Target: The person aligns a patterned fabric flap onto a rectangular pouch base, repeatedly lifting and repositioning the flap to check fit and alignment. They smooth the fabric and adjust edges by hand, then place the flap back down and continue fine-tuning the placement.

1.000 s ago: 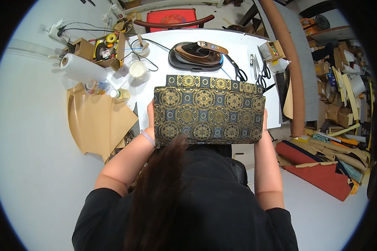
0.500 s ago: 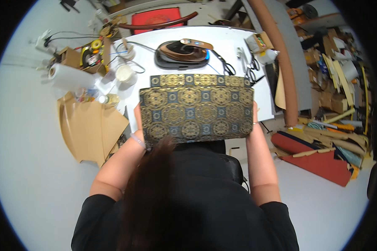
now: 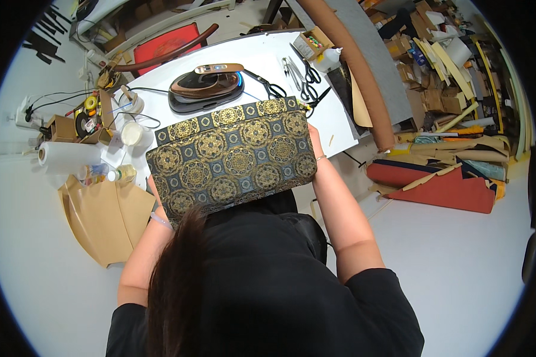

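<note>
A brocade-covered box (image 3: 238,157), black with gold medallions and small blue-grey squares, is held up in front of me over the near edge of the white table. Along its far side runs a narrower strip of the same patterned cloth. My left hand (image 3: 154,189) grips the left end; most of its fingers are hidden behind the box. At the right end my right hand (image 3: 314,140) holds on, its fingers partly hidden too. Just beyond the box, a brown and black iron (image 3: 202,83) rests on its dark base, with a blue light glowing at its right side.
Black scissors (image 3: 273,89) lie right of the iron on the white table (image 3: 268,56). A white tub (image 3: 132,134) and a clear plastic roll (image 3: 71,154) are at left. Tan sheet material (image 3: 104,220) hangs below. A long brown roll (image 3: 363,89) borders the right side.
The box has tilted, its right end now higher in the picture, and shifted left. The table and surroundings have turned and slid left as the view moved. Both hands keep their hold.
</note>
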Available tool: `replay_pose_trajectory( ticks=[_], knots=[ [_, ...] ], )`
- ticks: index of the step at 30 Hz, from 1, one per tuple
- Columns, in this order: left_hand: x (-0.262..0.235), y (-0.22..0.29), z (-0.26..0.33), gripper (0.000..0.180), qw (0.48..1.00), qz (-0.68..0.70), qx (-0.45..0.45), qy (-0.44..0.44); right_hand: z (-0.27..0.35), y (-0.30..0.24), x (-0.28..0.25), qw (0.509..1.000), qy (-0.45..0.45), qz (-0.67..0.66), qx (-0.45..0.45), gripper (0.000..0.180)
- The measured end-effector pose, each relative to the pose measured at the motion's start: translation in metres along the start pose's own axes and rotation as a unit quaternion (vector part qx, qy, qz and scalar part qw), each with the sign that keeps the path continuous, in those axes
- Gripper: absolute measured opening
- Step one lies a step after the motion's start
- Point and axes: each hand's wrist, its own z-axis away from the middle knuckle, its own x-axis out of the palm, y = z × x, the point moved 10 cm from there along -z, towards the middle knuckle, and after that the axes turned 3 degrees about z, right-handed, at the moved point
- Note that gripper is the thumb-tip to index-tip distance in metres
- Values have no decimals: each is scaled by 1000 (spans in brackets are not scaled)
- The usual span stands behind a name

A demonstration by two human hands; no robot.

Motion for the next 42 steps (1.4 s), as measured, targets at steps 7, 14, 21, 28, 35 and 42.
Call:
replay_pose_trajectory(
  ticks=[7, 14, 21, 28, 35, 42],
  knots=[
    [19, 0, 8, 40, 998, 34, -45, 21, -7, 7, -5, 1000, -10, -17, -1, 26],
    [13, -7, 3, 41, 998, 31, -50, 11, -5, 3, -3, 1000, -2, -8, -9, 22],
    [16, -10, 3, 42, 997, 29, -65, 8, -8, 6, -6, 1000, 0, -10, -9, 23],
    [14, -13, 0, 43, 997, 29, -73, 5, -12, 10, -9, 1000, -3, -14, -4, 24],
    [13, -14, -2, 43, 996, 29, -80, 2, -9, 5, -6, 1000, -1, -8, -23, 24],
    [14, -15, -4, 44, 995, 34, -88, -1, -3, 0, 0, 1000, 0, -16, -13, 23]
  ],
)
